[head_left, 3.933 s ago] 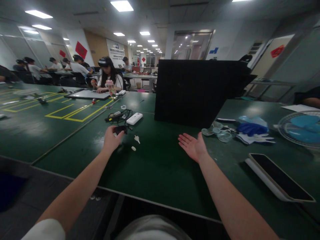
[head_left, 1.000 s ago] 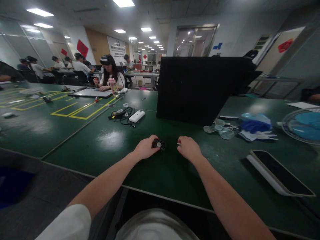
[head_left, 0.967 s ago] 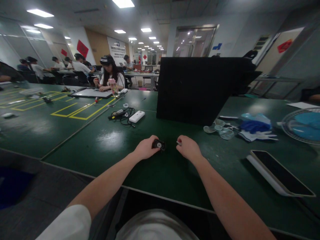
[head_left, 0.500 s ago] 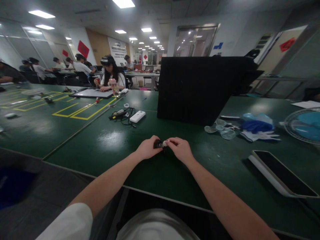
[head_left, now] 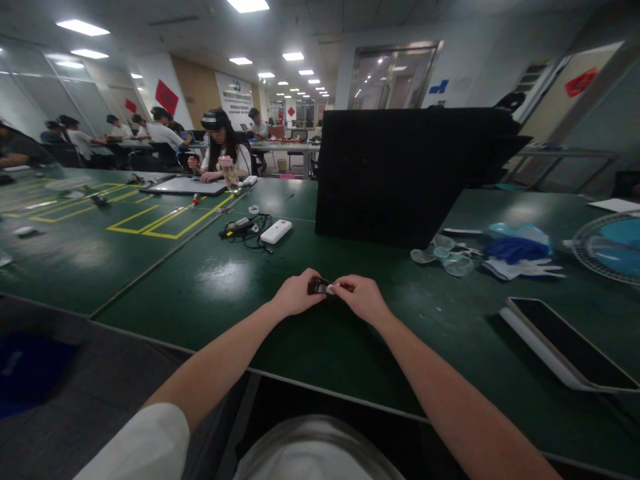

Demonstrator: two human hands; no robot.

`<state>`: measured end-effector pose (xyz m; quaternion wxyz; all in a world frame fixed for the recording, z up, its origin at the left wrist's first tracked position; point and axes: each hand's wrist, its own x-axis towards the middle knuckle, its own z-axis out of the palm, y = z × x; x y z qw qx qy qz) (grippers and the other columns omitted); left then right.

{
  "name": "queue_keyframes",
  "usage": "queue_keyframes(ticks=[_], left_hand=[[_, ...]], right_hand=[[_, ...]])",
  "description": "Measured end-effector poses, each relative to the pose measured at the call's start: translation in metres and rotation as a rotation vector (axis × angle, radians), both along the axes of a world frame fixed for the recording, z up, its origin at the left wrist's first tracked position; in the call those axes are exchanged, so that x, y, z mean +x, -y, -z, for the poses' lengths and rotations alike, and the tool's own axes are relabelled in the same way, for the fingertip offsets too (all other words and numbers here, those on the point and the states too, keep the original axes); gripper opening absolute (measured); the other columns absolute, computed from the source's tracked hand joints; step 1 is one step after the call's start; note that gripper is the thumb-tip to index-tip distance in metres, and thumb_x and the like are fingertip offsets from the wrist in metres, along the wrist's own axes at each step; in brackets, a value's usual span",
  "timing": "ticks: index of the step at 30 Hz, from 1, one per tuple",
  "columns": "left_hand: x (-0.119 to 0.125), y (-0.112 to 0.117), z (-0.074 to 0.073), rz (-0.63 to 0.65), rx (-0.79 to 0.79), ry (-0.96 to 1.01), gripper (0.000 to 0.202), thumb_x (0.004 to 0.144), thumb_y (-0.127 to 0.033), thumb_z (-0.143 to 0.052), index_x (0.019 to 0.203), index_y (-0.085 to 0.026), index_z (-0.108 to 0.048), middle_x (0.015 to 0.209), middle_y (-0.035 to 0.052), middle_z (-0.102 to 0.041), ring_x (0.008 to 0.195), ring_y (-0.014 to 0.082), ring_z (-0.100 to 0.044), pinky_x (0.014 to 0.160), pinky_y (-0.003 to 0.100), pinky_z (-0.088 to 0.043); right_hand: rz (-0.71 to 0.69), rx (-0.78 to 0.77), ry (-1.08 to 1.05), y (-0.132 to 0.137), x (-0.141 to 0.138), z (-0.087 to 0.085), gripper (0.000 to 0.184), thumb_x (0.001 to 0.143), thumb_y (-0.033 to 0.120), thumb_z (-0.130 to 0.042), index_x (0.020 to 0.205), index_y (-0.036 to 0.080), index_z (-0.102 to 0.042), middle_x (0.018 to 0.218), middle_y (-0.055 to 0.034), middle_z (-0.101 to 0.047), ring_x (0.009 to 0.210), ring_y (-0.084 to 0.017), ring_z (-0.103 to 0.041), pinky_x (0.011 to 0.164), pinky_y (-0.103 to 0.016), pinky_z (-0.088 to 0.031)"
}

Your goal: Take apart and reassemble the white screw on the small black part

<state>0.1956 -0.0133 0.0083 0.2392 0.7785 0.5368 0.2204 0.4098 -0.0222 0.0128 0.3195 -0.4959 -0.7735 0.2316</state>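
Observation:
Close together over the green table, both of my hands work at one small spot. My left hand is closed around a small dark object with a greyish part on its right side; its kind cannot be made out. My right hand pinches a small whitish round piece between thumb and fingertips. The whitish piece touches, or nearly touches, the dark object; I cannot tell which. My fingers hide much of both.
A large black panel stands behind my hands. Left of it lie a white power bank and black cables. To the right are clear plastic fan blades, gloves, a fan and a tablet-like device. A person sits across the table.
My right hand has brought the whitish piece slightly lower and closer against the dark object. The left hand keeps its hold, and the view has shifted a little.

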Motion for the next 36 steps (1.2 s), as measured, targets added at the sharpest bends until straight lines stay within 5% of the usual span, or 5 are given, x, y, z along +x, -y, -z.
queue_keyframes(ticks=[6,12,23,30,36], left_hand=[[-0.003,-0.002,0.005,0.023,-0.015,0.037,0.046,0.079,-0.043,-0.069,0.118,-0.026,-0.052,0.104,0.0041,-0.071,0.094,0.0208,-0.069,0.081,0.032,-0.052],[-0.003,-0.004,0.007,0.030,0.000,0.030,0.047,0.078,-0.044,-0.069,0.119,-0.026,-0.052,0.103,0.0037,-0.071,0.093,0.0208,-0.069,0.081,0.032,-0.051],[-0.008,-0.003,0.001,0.006,-0.041,0.016,0.049,0.077,-0.041,-0.071,0.120,-0.027,-0.053,0.106,0.0042,-0.071,0.090,0.0206,-0.069,0.078,0.030,-0.052],[-0.070,-0.027,0.002,-0.371,0.078,-0.274,0.045,0.086,-0.039,-0.060,0.126,-0.025,-0.046,0.105,0.0093,-0.071,0.094,0.0270,-0.068,0.079,0.035,-0.051],[-0.116,-0.021,-0.004,-0.401,0.400,-0.528,0.046,0.082,-0.018,-0.056,0.128,-0.025,-0.051,0.145,0.0110,-0.048,0.125,0.0295,-0.052,0.101,0.040,-0.043]], right_hand=[[0.297,-0.314,-0.652,-0.030,0.036,0.010,0.061,0.087,0.072,-0.041,0.101,0.019,-0.069,0.078,-0.0059,-0.067,0.060,-0.017,-0.058,0.051,-0.028,-0.045],[0.306,-0.677,-1.208,-0.051,0.074,0.014,0.082,0.087,0.077,-0.008,0.100,0.018,-0.062,0.097,-0.0159,-0.069,0.086,-0.025,-0.069,0.067,-0.038,-0.057],[0.206,-0.689,-1.193,-0.053,0.077,0.020,0.081,0.086,0.079,-0.009,0.107,0.019,-0.058,0.119,-0.0207,-0.064,0.111,-0.029,-0.064,0.084,-0.047,-0.056],[0.214,-0.733,-1.234,-0.050,0.074,0.016,0.076,0.088,0.076,-0.016,0.106,0.017,-0.060,0.118,-0.0201,-0.065,0.109,-0.029,-0.065,0.085,-0.046,-0.056],[0.225,-0.751,-1.273,-0.052,0.073,0.016,0.076,0.088,0.077,-0.020,0.108,0.016,-0.061,0.116,-0.0199,-0.067,0.108,-0.030,-0.066,0.085,-0.046,-0.057]])
